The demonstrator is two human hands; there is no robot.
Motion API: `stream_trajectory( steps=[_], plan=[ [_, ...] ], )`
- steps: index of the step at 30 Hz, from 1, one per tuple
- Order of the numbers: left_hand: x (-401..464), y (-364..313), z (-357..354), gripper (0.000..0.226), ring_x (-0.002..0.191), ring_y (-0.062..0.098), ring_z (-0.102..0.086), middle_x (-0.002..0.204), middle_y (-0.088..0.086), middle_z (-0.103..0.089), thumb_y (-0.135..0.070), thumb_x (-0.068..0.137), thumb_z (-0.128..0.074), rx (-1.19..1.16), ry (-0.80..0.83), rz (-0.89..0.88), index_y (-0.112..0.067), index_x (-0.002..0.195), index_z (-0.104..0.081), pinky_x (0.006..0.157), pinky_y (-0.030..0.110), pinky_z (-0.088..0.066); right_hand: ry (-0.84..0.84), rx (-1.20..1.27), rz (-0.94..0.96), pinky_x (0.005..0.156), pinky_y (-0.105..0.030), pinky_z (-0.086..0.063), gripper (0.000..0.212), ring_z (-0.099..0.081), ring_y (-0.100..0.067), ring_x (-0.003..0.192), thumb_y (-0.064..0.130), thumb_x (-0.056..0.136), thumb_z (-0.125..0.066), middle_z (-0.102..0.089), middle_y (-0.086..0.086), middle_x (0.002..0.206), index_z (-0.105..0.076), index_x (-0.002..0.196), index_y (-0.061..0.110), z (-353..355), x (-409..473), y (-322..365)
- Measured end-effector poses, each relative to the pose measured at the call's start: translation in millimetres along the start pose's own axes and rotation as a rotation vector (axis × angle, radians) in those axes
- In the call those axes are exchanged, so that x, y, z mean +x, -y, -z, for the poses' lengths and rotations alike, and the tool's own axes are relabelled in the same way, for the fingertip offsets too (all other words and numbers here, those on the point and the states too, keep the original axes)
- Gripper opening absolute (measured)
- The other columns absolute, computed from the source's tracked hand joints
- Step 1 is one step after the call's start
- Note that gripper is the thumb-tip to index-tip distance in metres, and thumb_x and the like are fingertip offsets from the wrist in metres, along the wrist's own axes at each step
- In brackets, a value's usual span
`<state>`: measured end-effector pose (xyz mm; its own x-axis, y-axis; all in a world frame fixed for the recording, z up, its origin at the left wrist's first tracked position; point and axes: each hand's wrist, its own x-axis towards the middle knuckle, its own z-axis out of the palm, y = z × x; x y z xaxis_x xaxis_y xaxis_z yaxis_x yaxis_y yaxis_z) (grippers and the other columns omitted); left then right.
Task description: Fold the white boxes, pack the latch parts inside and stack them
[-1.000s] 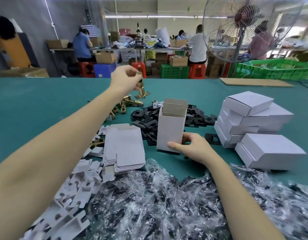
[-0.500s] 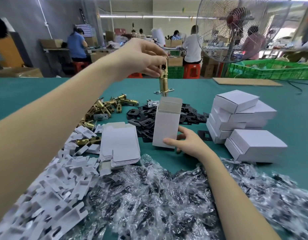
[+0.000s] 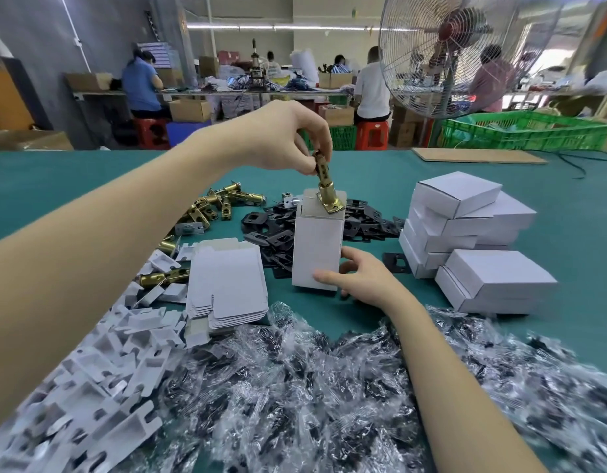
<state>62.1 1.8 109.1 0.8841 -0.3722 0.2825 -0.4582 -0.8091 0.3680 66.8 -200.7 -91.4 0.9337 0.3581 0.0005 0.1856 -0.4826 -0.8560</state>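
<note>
Brass latch [image 3: 326, 186] pinched by left hand [image 3: 281, 138], long axis near-vertical, plate-end down at open mouth of box [image 3: 317, 247], steadied by right hand [image 3: 360, 274].

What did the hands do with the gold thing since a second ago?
The left hand lifted the brass latch from over the far pile, carried it above the upright white box and lowered it, so its plate end now sits at the box's open top. The right hand kept holding the box near its base. The stack of folded boxes stayed put.
</note>
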Motion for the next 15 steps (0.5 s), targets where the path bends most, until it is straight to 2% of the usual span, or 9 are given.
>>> stream_trajectory(
  steps=[7, 10, 12, 15],
  plan=[
    [-5.8, 2.3, 4.4, 0.028, 0.089, 0.007, -0.074, 0.095, -0.005, -0.076, -0.002, 0.084, -0.07, 0.054, -0.012, -0.037, -0.028, 0.093, -0.075, 0.093, 0.04, -0.06, 0.013, 0.013, 0.029, 0.067, -0.027, -0.052, 0.05, -0.065, -0.004, 0.058, 0.051, 0.08, -0.082, -0.075, 0.009, 0.093, -0.063, 0.127, 0.043, -0.6, 0.2, 0.8],
    [-7.5, 3.7, 2.8, 0.026, 0.094, 0.004, -0.072, 0.098, -0.01, -0.076, -0.008, 0.084, -0.071, 0.09, 0.07, -0.024, -0.03, 0.097, -0.074, 0.095, 0.041, -0.059, 0.014, 0.008, 0.03, 0.069, -0.029, -0.053, 0.051, -0.065, -0.004, 0.059, 0.051, 0.08, -0.082, -0.075, 0.008, 0.094, -0.063, 0.127, 0.043, 0.4, 0.5, 0.8],
    [-9.1, 6.8, 0.1, 0.019, 0.097, 0.013, -0.074, 0.1, -0.008, -0.077, -0.016, 0.086, -0.073, 0.065, 0.11, -0.008, -0.031, 0.098, -0.074, 0.095, 0.045, -0.058, 0.015, 0.0, 0.034, 0.071, -0.031, -0.055, 0.052, -0.066, -0.004, 0.06, 0.052, 0.08, -0.082, -0.075, 0.008, 0.095, -0.063, 0.127, 0.044, 0.6, 0.3, 0.5],
    [-10.2, 12.3, -0.7, 0.01, 0.091, 0.005, -0.074, 0.095, -0.009, -0.078, -0.02, 0.09, -0.074, -0.042, 0.056, -0.006, -0.028, 0.096, -0.075, 0.096, 0.037, -0.058, 0.019, -0.008, 0.038, 0.073, -0.032, -0.058, 0.053, -0.066, -0.006, 0.061, 0.051, 0.079, -0.082, -0.075, 0.006, 0.096, -0.062, 0.128, 0.043, 0.8, -0.1, 0.1]
  ],
)
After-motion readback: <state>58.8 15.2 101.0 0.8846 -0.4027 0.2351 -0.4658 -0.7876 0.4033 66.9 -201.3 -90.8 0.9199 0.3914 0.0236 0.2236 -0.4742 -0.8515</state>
